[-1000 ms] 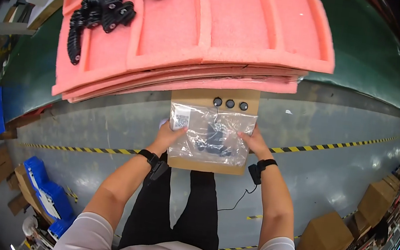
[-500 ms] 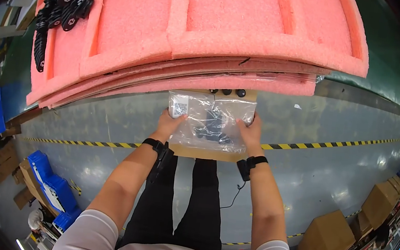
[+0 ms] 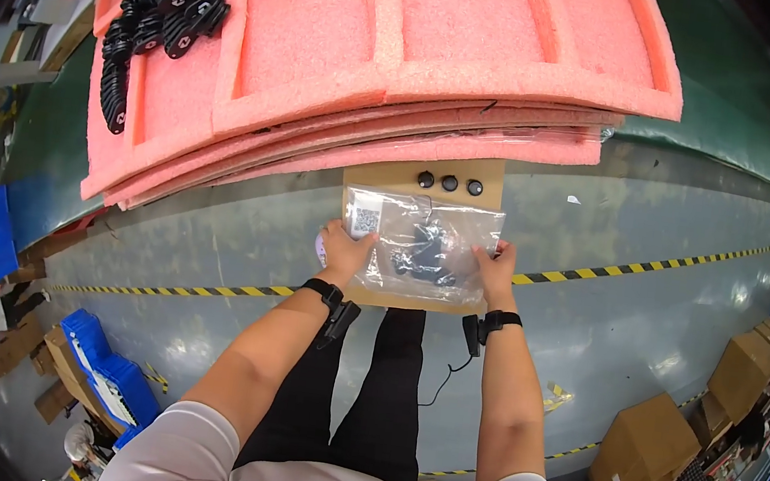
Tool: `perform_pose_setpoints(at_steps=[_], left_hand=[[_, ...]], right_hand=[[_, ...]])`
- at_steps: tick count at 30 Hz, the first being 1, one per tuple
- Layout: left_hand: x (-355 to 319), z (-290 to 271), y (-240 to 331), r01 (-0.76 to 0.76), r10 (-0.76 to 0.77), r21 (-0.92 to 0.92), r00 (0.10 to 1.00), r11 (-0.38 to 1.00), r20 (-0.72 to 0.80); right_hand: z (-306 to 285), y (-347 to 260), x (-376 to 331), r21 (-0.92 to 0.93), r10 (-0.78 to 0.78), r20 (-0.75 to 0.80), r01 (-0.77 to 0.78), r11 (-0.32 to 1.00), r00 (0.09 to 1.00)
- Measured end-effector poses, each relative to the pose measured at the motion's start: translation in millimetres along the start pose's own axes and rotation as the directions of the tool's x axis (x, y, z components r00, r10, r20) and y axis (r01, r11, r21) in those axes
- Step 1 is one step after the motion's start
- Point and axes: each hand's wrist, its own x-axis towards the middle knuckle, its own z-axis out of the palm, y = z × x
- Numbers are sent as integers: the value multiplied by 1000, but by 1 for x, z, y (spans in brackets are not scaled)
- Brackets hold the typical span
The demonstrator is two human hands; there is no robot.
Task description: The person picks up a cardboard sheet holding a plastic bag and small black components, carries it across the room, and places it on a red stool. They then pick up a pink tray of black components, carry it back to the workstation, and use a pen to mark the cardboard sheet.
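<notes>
Your left hand [image 3: 342, 250] and right hand [image 3: 497, 266] each pinch one side edge of the clear bag [image 3: 428, 246], fingers closed on the plastic, holding it stretched flat in the middle of the frame just above the cardboard piece [image 3: 416, 235] that juts out from under the foam stack [image 3: 376, 76]. Dark parts [image 3: 422, 250] sit bunched inside the bag near its middle, and a white label [image 3: 365, 219] shows at its upper left corner. Compared with a second ago, the bag reads wider and smoother: your hands have drawn a little further apart and the plastic is pulled taut, so the contents lie spread where you can see them. Half a second ago the bag's top edge sat right up against the foam and the three black knobs [image 3: 450, 183] on the cardboard were nearly hidden; now all three show clear of the foam, just beyond the bag's top edge, so the view has dropped back and the bag sits lower on the cardboard. More black parts [image 3: 158, 11] lie in the foam tray at the upper left. Judged from this, the bag is steady in hand and laid out for looking over
</notes>
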Motion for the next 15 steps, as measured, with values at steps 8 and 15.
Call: perform_pose_setpoints(at_steps=[8,15], left_hand=[[-14,-6,12,-14,19,79,998,997,-63],[-25,-19,18,-56,64,-164,997,985,43]], right_hand=[[6,-11,-29,-151,-169,-151,146,978,974],[-15,-17,-50,189,-65,-145,92,978,987]])
